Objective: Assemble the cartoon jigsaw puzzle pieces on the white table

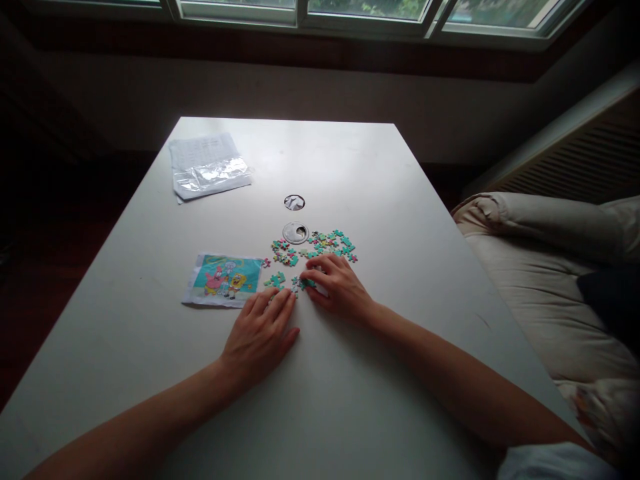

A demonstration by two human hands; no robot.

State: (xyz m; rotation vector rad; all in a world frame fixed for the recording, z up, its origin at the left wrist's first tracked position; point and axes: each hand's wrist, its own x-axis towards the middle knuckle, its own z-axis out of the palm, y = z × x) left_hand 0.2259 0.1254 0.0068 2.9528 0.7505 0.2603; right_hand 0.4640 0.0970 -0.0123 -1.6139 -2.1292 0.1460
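Observation:
Several small teal and multicoloured jigsaw pieces (320,245) lie scattered on the white table (350,373). My right hand (335,285) rests on the table with its fingertips on a few joined pieces (303,283), fingers stretched and slightly apart. My left hand (260,333) lies flat beside it, fingers together and extended, tips near more loose pieces (275,280). A cartoon picture card (225,279) sits just left of the pieces, beside my left fingertips.
A clear plastic bag on a printed sheet (207,167) lies at the far left of the table. A round metal cable grommet (295,232) and its cap (294,202) sit beyond the pieces. A cushioned seat (550,267) stands to the right. Windows run along the far wall.

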